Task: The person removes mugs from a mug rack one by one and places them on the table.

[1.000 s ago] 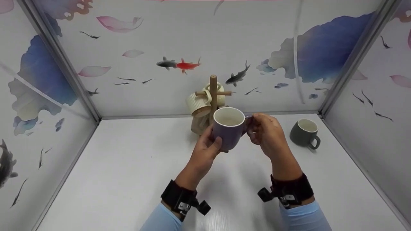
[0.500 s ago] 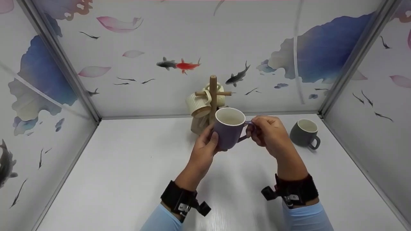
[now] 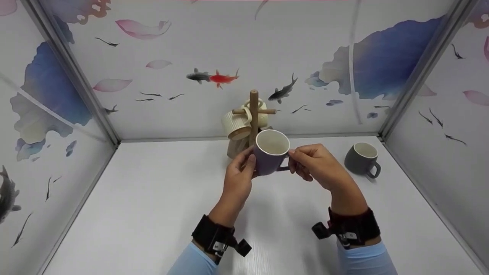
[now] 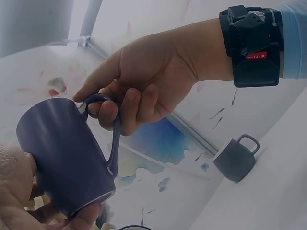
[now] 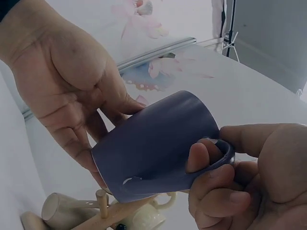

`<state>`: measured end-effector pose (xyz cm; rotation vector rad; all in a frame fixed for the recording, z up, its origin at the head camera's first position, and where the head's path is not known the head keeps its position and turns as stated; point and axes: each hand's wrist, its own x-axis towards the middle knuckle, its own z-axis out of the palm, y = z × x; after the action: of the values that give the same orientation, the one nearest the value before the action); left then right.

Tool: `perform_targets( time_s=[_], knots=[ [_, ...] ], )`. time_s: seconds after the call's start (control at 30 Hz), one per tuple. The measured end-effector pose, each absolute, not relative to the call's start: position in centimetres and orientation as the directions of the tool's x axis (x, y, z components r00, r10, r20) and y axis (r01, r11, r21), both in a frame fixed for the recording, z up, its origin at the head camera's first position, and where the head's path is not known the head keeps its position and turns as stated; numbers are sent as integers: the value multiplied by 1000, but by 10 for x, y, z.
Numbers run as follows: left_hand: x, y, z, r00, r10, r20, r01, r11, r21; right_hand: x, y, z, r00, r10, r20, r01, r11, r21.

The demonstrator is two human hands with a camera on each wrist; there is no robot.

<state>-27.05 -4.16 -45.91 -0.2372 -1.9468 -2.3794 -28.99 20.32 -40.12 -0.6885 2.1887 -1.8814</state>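
Note:
A purple mug (image 3: 267,162) with a white inside is held in the air between both hands, tilted slightly. My left hand (image 3: 237,175) grips its body low on the left side, thumb on the near face and fingers round the base. On the other side, my right hand (image 3: 320,166) holds the handle (image 4: 116,143); in the right wrist view a finger goes through the loop and the thumb lies by the rim. Behind the mug stands a wooden mug rack (image 3: 253,100), its lower part hidden. A ribbed cream mug (image 3: 235,124) hangs from one peg.
Another cream mug (image 3: 263,119) hangs behind the rack's post, and a beige mug (image 3: 233,149) shows lower down. A dark green mug (image 3: 359,162) stands on the white table (image 3: 145,202) at the right. Printed panels (image 3: 153,99) enclose the table's back and sides.
The purple mug has tilted, its base swinging left and its rim lowering slightly toward me. My right hand has moved a little down with the handle; my left hand has shifted slightly left.

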Motion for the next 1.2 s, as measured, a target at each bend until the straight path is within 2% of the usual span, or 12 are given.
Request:
perform_targets(
  time_s=[0.27, 0.43, 0.77, 0.97, 1.2],
  knots=[
    [-270, -41, -456, -985, 100, 144, 120, -211, 970, -290, 206, -397, -921, -363, 144, -189, 91, -978],
    [-267, -37, -456, -983, 135, 124, 101, -164, 981, -290, 210, -396, -947, -292, 137, -163, 69, -984],
    [-264, -18, -475, -967, 204, 153, 126, -143, 982, -291, 234, -392, -982, -86, 169, -170, 2, -985],
    [-265, -4, -494, -956, 273, 110, 87, -94, 992, -299, 249, -397, -986, -20, 167, -167, 4, -986],
    [-268, -2, -505, -952, 302, 38, 43, 10, 999, -313, 265, -408, -994, 45, 96, -94, 48, -994]
  ],
)
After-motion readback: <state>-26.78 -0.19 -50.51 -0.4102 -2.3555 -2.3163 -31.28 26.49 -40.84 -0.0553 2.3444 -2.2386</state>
